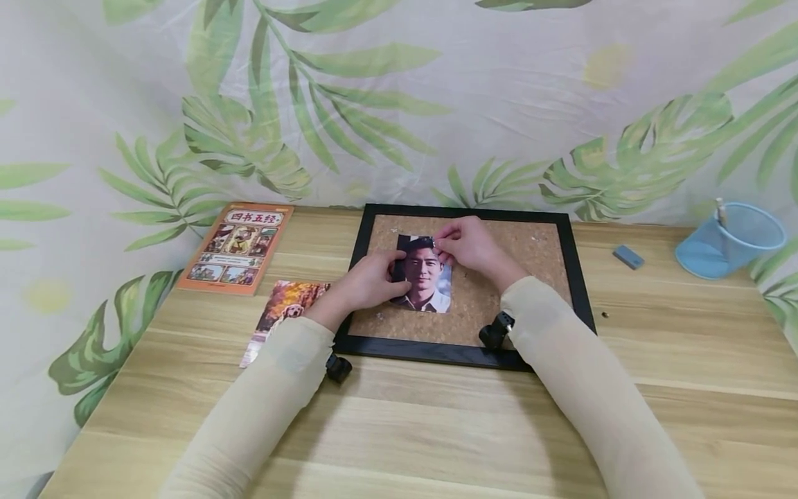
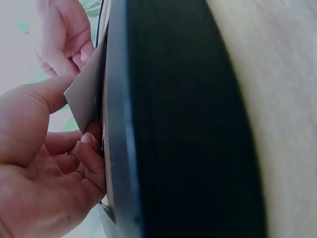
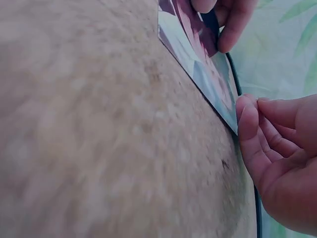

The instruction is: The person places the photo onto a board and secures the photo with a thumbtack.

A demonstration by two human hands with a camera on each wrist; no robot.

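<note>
A portrait photo (image 1: 425, 277) lies over the left half of a cork board (image 1: 499, 298) with a black frame. My left hand (image 1: 373, 278) grips the photo's left edge, thumb on its face and fingers tucked behind it. In the left wrist view the photo's corner (image 2: 85, 96) bends away from the board between thumb and fingers. At the photo's upper right corner, my right hand (image 1: 470, 244) pinches a tiny clear push pin (image 1: 434, 243) between thumb and forefinger, mostly hidden by the fingertips. In the right wrist view those fingertips (image 3: 246, 106) are right at the photo's corner.
An orange book (image 1: 237, 248) lies at the back left, with a dog photo (image 1: 274, 315) in front of it, partly under the left forearm. Right of the board are a blue eraser (image 1: 628, 257), a small round bit (image 1: 605, 314) and a blue mesh pen cup (image 1: 704, 246).
</note>
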